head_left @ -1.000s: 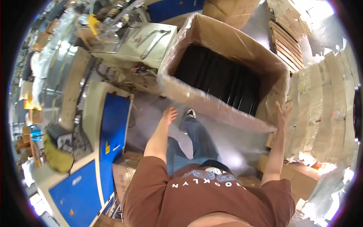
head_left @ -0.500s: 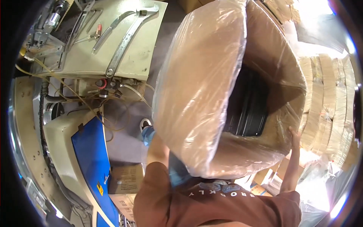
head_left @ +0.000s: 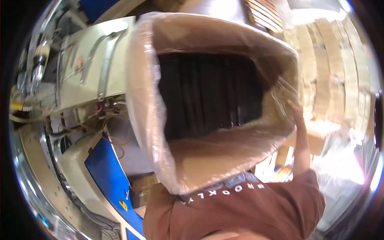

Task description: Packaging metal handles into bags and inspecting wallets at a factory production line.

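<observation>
A big open cardboard box (head_left: 216, 158) lined with clear plastic film is held up in front of my chest, its mouth tilted toward me. Inside it lie black ribbed pieces (head_left: 208, 96), stacked closely; their exact kind does not show. My right hand (head_left: 296, 109) grips the box's right side, fingers bent against the film-covered wall. The left sleeve reaches toward the box's lower left corner, and the box hides my left hand completely.
To the left, a cream machine table (head_left: 116, 74) carries a large adjustable wrench (head_left: 106, 66) and other hand tools. Below it are thin hoses and a blue machine panel (head_left: 108, 168). Stacked flat cardboard (head_left: 330, 76) stands at right, with a wooden pallet (head_left: 264, 15) behind.
The box has swung left and its mouth has turned more toward me, showing more of the black pieces. My right hand has moved slightly left and up with it; my left forearm has become hidden.
</observation>
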Tool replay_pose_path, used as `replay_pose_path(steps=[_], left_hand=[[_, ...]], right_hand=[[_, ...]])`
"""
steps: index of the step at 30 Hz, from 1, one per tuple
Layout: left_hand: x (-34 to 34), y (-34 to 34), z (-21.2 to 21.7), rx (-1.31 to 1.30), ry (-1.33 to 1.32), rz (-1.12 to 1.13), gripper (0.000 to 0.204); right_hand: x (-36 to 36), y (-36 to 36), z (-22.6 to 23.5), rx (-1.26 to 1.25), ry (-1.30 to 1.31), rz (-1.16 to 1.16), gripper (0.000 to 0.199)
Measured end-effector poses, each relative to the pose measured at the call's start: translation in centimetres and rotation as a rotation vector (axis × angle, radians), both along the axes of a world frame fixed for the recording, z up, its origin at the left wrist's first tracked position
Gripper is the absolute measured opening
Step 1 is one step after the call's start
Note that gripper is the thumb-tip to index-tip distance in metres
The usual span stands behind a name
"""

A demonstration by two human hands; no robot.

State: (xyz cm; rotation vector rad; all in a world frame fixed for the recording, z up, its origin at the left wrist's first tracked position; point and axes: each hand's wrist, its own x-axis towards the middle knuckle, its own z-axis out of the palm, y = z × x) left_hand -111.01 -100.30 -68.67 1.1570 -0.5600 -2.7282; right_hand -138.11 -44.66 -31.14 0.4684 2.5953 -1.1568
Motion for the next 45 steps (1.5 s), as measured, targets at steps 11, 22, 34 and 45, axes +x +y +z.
replay_pose_path(steps=[11,22,34,45], left_hand=[[-5.5,-2.5,28.3,-0.334,-0.033,-0.149,0.054],[-20.3,11.0,42.6,-1.558,0.117,-0.812,0.026],[-33.5,30.1,22.3,-2.171,0.512,-1.548,0.033],[-35.7,33.7,20.6,-1.777,0.432,-1.882,0.033]], right_hand=[[0.4,-3.3,1.4,0.133,0.041,0.067,0.039],[-2.2,-9.8,-6.8,-0.4,-0.457,-0.421,0.031],[-0.1,-12.3,-11.6,-0.14,-0.429,-1.526,0.059],[0.1,-14.4,-11.4,0.024,-0.36,-1.63,0.061]])
